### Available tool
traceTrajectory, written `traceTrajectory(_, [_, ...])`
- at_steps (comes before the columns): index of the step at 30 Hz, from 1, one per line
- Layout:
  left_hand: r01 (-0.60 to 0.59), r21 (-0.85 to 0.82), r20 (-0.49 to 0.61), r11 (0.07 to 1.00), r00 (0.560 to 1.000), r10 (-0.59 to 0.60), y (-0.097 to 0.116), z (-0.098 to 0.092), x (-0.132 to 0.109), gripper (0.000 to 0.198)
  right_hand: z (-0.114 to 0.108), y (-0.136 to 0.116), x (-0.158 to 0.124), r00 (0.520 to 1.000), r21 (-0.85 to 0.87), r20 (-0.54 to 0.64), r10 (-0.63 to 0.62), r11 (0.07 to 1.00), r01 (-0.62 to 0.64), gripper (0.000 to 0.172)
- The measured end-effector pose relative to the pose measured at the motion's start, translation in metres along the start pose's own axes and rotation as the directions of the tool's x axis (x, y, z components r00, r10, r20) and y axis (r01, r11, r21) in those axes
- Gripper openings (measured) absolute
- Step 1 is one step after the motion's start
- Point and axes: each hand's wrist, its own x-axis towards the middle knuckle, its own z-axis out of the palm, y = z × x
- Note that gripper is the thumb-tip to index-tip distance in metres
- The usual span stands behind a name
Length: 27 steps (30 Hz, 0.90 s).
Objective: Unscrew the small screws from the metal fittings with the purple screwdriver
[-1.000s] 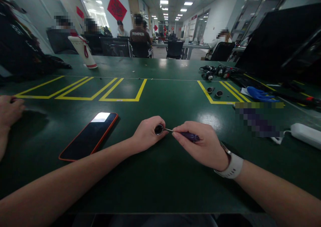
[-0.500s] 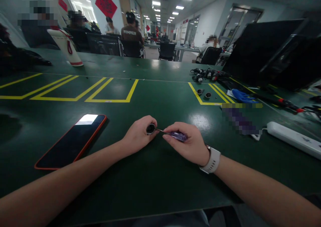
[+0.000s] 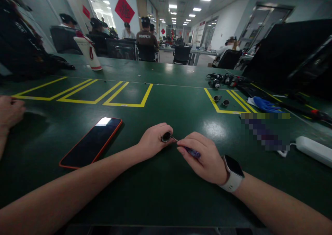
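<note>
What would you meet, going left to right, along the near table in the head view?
Another person's hand, phone, left hand gripping a small round part, right hand holding a screwdriver, white watch, white power strip.

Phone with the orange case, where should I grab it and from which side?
I'd grip the phone across its two long edges near the middle, coming down from above. It lies flat, screen up, on the table, so only the thin orange sides offer a hold. Both hands are busy: the left hand, nearer, pinches a small round part, the right hand a screwdriver.
</note>
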Motion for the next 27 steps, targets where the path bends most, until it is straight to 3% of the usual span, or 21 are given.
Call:
traceTrajectory(2, [0.007, 0.026, 0.019, 1.0, 1.0, -0.008, 0.001, 0.0, 0.0, 0.012, 0.0, -0.001, 0.0, 1.0, 0.011, 0.006, 0.025, 1.0, -0.025, 0.011])
traceTrajectory(5, [0.01, 0.072, 0.054, 0.997, 0.998, -0.014, 0.002, 0.001, -0.002, 0.011, -0.001, -0.001, 0.002, 0.986, 0.11, -0.034, 0.161, 0.982, -0.156, 0.01])
traceTrajectory(10, [0.007, 0.09, 0.055, 0.996, 0.998, -0.012, 0.002, 0.0, -0.006, 0.011, 0.004, 0.008, 0.003, 0.878, 0.379, -0.107, 0.466, 0.836, -0.397, 0.015])
traceTrajectory(13, [0.021, 0.078, 0.032, 0.997, 0.999, -0.024, 0.001, -0.001, -0.007, 0.011, 0.008, 0.013, 0.001, 0.832, 0.491, -0.072, 0.55, 0.746, -0.45, 0.017])
traceTrajectory(15, [0.022, 0.068, 0.019, 0.997, 1.0, -0.023, 0.001, -0.001, -0.007, 0.012, 0.008, 0.013, 0.0, 0.837, 0.497, -0.079, 0.542, 0.749, -0.438, 0.017])
traceTrajectory(17, [0.021, 0.07, 0.007, 0.997, 1.0, -0.022, 0.001, 0.0, -0.007, 0.013, 0.007, 0.01, 0.0, 0.874, 0.427, -0.126, 0.47, 0.821, -0.38, 0.014])
traceTrajectory(20, [0.024, 0.087, 0.002, 0.996, 1.0, -0.024, 0.001, 0.001, -0.007, 0.013, 0.004, 0.002, -0.001, 0.959, 0.228, -0.141, 0.244, 0.951, -0.208, 0.009])
traceTrajectory(23, [0.026, 0.116, 0.004, 0.993, 1.0, -0.027, 0.002, 0.001, -0.007, 0.013, 0.002, -0.005, -0.001, 0.993, 0.133, -0.08, 0.087, 0.988, -0.075, 0.008])
traceTrajectory(25, [0.016, 0.135, 0.013, 0.991, 1.0, -0.018, 0.003, 0.0, -0.007, 0.011, 0.002, -0.005, -0.001, 0.988, 0.153, -0.092, 0.125, 0.982, -0.11, 0.008])
traceTrajectory(27, [-0.006, 0.137, 0.022, 0.991, 1.0, 0.003, 0.003, 0.0, -0.008, 0.011, 0.003, -0.003, 0.0, 0.96, 0.222, -0.125, 0.251, 0.95, -0.22, 0.01])
